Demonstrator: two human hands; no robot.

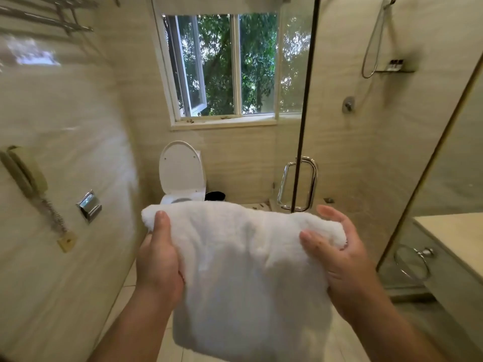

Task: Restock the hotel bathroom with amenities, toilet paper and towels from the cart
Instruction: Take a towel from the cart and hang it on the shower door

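White towel (245, 270): being carried folded, both edges supported so the fold holds.
Left hand (159, 259): edge being gripped, thumb on top.
Right hand (337, 254): edge being pinched likewise.

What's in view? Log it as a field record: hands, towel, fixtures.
left hand: grips the towel's left edge, thumb on top
right hand: holds the towel's right edge, thumb on top
towel: white, folded, hanging between both hands
toilet: lid raised, below the window
window: left pane swung open
towel rack: chrome, high on the left wall
paper holder: chrome, left wall; no roll visible
shower door: glass, at the right, chrome handle
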